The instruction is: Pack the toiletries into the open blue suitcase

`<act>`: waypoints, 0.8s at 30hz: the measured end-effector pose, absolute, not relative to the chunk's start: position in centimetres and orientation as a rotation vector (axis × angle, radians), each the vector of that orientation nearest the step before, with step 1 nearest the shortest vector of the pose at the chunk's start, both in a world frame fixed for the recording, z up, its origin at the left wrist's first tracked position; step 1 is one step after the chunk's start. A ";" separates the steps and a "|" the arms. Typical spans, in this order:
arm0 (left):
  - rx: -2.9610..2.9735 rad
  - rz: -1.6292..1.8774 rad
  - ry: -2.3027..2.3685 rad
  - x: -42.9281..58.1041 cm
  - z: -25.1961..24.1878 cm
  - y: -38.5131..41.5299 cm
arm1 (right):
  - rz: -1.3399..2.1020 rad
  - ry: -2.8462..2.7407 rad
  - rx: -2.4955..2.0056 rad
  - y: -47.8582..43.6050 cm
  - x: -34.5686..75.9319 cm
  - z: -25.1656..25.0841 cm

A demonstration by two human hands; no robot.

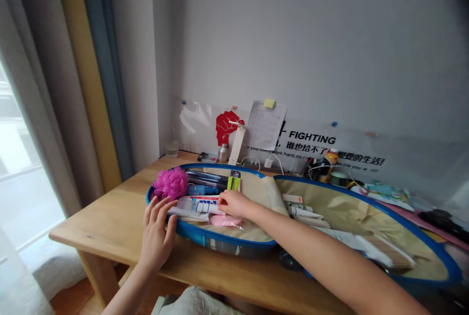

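White tube with blue lettering (207, 207) lies in the left half of a blue-rimmed case (242, 243), which is spread in two halves across a wooden surface (110, 215). The right hand (234, 202) reaches in from the right, its fingers bent and close together at the tube's end; from where I stand I cannot tell whether they grip it. The left hand (158, 229) is wide, fingers spread and thumb apart, over the left front edge of the case, with its fingertips near a clear packet (181, 208).

Just in front of the tube is a pink item (224, 220), partly in shiny wrapping. A magenta mesh puff (170, 183) fills the far left corner, with dark slender items (205, 178) beside it, a blue item (202, 190) nearer the tube, and green packets (233, 184) just beyond the right hand. Over in the right half of the case, past the right forearm, I see another white tube (300, 211) and something with tan bristles (394, 252).

Behind the case stand a small silver bottle (223, 153) and a slim white upright piece (237, 145). On the wall hang a printed sheet (266, 127) with a yellow note (269, 103), a red fist (227, 128) and the word "FIGHTING" (312, 137).
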State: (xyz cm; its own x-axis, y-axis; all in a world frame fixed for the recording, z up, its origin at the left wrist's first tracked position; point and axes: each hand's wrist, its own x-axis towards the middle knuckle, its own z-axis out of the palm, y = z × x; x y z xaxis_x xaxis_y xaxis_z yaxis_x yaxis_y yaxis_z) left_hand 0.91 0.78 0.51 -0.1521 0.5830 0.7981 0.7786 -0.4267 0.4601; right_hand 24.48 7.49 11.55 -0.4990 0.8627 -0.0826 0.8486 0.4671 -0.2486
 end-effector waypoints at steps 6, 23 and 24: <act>-1.919 -1.599 -1.546 0.8 0.3 0.9 | 0.445 -2.485 -1.507 9.0 28.8 15.2; -1.914 -1.596 -1.536 0.8 0.2 1.1 | 0.481 -2.439 -2.213 7.1 49.9 13.8; -1.914 -1.596 -1.531 0.8 0.2 1.0 | 0.480 -2.450 -2.226 7.1 50.0 13.5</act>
State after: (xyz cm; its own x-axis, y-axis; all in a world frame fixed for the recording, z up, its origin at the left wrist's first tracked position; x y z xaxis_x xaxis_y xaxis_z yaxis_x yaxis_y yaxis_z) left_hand 0.76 1.04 0.22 -0.1303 0.5595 0.8185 0.7946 -0.4348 0.4237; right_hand 49.97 7.14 13.46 -0.1024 0.9360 -0.3368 0.9939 0.0823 -0.0735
